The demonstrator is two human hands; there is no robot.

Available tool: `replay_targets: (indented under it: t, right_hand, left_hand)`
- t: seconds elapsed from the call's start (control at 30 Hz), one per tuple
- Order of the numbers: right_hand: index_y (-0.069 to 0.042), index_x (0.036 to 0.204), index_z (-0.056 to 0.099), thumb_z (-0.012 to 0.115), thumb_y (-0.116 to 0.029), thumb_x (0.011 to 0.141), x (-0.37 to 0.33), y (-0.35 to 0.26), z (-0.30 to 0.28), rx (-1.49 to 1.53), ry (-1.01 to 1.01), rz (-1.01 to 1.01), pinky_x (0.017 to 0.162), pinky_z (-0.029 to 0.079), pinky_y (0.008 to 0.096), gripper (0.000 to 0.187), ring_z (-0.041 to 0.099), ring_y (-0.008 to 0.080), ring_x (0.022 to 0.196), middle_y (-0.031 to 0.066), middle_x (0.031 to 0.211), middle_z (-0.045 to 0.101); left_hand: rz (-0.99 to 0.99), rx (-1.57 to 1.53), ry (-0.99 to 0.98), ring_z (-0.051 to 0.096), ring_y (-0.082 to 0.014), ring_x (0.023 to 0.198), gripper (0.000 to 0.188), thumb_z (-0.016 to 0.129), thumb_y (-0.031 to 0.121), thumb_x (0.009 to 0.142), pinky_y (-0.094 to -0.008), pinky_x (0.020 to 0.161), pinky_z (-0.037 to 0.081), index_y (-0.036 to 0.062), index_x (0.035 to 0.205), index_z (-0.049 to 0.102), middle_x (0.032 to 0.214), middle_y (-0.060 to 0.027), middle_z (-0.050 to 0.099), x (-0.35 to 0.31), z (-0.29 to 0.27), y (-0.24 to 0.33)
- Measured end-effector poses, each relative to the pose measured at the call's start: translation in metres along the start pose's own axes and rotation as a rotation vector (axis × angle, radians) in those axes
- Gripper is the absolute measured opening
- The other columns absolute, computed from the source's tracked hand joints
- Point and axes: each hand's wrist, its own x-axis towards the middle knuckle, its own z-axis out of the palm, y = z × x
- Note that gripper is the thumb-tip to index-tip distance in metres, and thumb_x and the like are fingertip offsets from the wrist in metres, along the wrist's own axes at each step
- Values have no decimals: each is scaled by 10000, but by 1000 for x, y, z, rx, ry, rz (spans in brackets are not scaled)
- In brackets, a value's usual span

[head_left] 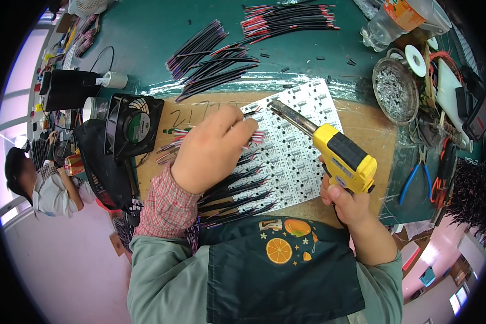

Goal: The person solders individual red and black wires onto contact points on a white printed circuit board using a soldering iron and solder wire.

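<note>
Our right hand (351, 204) has its fingers curled tightly around the yellow soldering gun (348, 154), whose body partly hides them; its dark tip shows over the white circuit-board sheet (302, 164). Our left hand (208, 148) covers part of that sheet's left edge, fingertips obscured: we cannot tell whether they grasp any dark wires (235, 193).

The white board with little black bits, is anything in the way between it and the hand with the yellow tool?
Nothing visible blocks the right hand: its yellow tool's metal tip points over the upper part of the white board. Black wires cover only the board's left side.
</note>
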Motion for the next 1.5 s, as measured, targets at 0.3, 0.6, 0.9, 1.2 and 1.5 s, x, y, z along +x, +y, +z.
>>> replay_targets:
  t: [0.3, 0.6, 0.9, 1.2, 1.5]
  right_hand:
    - [49, 1344, 437, 771, -328, 805, -14, -2, -3, 8, 2, 15, 513, 395, 234, 737, 467, 100, 592, 43, 760, 517]
    - [-13, 1063, 603, 700, -102, 848, -27, 2, -12, 0, -86, 58, 650, 474, 285, 252, 582, 129, 736, 40, 834, 621]
    - [-10, 1024, 614, 709, -106, 843, -23, 0, -8, 4, -92, 75, 633, 467, 272, 226, 575, 111, 714, 28, 810, 617]
    - [6, 1172, 529, 724, -193, 827, -20, 4, -5, -33, -80, 103, 590, 432, 248, 444, 525, 100, 666, 22, 773, 559]
    - [42, 1287, 467, 740, -328, 830, -21, 6, -4, -87, -65, 112, 561, 411, 248, 648, 492, 113, 631, 28, 753, 506]
  left_hand:
    - [-44, 177, 43, 598, -230, 658, 441, 623, -21, 674, -347, 575, 486, 132, 1080, 702, 828, -40, 598, -9, 21, 1]
    - [-39, 63, 127, 620, -273, 723, 418, 620, -71, 635, -360, 597, 497, 78, 1015, 707, 892, -88, 614, -6, 30, -1]
    - [-106, 3, 110, 618, -262, 803, 304, 619, -30, 701, -360, 662, 506, 57, 988, 672, 911, -84, 585, -8, 28, 4]
    - [-19, 16, 157, 616, -291, 797, 377, 625, -77, 638, -375, 683, 509, 36, 992, 689, 940, -109, 613, -5, 35, 1]
    - [-11, 64, 148, 607, -275, 779, 317, 627, -40, 672, -365, 666, 499, 26, 978, 682, 926, -101, 612, -6, 40, 2]
